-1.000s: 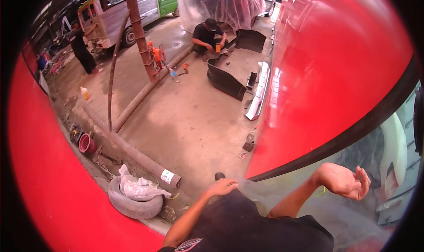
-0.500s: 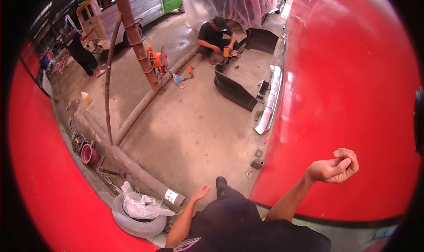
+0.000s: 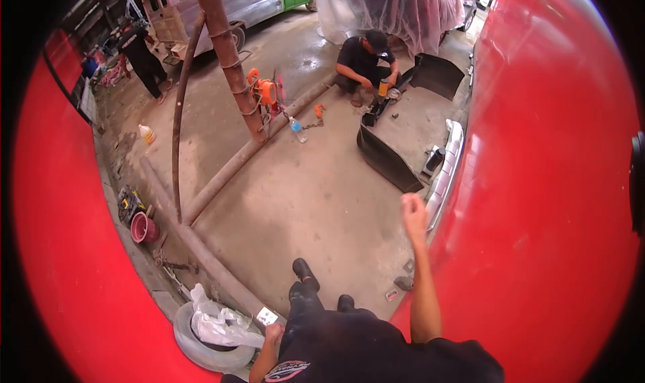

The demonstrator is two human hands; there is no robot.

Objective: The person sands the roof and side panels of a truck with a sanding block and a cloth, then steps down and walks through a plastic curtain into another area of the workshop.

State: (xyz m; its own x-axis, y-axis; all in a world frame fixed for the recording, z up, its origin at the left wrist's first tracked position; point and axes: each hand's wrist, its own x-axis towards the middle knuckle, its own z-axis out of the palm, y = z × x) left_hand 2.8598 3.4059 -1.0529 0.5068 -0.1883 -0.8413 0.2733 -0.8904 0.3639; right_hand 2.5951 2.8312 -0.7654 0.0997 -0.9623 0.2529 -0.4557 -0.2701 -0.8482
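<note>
My right hand [image 3: 414, 215] is raised in front of me on the right, blurred, its fingers loosely curled with nothing showing in them. In this view it overlaps the floor between the black curved panel [image 3: 386, 161] and the silver bumper trim [image 3: 446, 175]. Low at my left side, my left hand [image 3: 274, 331] is beside the white-labelled end of a rusty pipe [image 3: 218, 270]; its fingers are mostly hidden. Close to it, a tire [image 3: 190, 348] has crumpled translucent plastic [image 3: 222, 324] on top.
Red body panels [image 3: 544, 201] flank both sides. Ahead, a crouching person [image 3: 366, 57] handles a yellow object at the black parts; another person [image 3: 142, 57] stands far left. An orange hoist [image 3: 267, 91] hangs on a post, near a water bottle [image 3: 297, 129]. A reddish bucket [image 3: 144, 228] stands left.
My right hand has swung forward and left, away from the red panel. My left hand has dropped back toward the pipe end. One foot has stepped forward as the view shifted.
</note>
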